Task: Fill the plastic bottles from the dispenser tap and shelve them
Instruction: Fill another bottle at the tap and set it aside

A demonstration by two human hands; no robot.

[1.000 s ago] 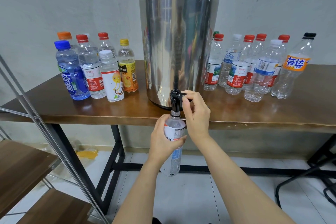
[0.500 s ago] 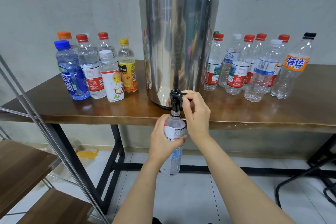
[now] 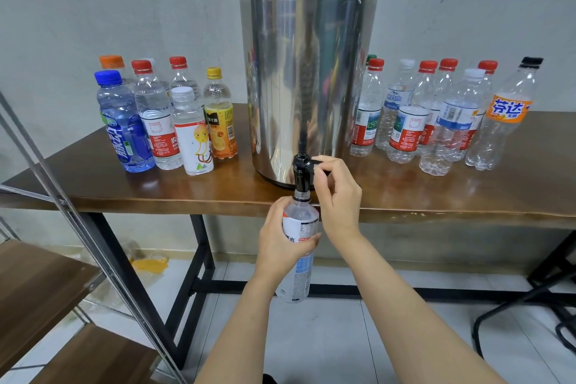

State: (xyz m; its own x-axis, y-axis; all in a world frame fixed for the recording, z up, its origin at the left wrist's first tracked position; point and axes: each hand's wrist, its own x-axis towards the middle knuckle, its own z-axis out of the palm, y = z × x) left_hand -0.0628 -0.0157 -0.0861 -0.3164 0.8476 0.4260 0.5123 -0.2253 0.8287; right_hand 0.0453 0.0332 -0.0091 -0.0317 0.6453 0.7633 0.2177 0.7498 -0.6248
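A tall steel dispenser point(image 3: 307, 78) with a black lid stands at the table's front edge. Its black tap point(image 3: 301, 170) hangs over the edge. My left hand point(image 3: 282, 243) grips a clear bottle point(image 3: 301, 259) with a white and blue label, held upright with its open neck right under the tap spout. My right hand point(image 3: 338, 193) pinches the tap's lever from the right. Capped bottles stand in two groups on the table: several to the left point(image 3: 165, 121) of the dispenser and several to the right point(image 3: 436, 115).
The brown wooden table point(image 3: 467, 193) has black metal legs. A metal-framed rack with wooden shelves point(image 3: 40, 287) stands low at the left. Black chair legs point(image 3: 530, 305) reach in at the lower right over the tiled floor.
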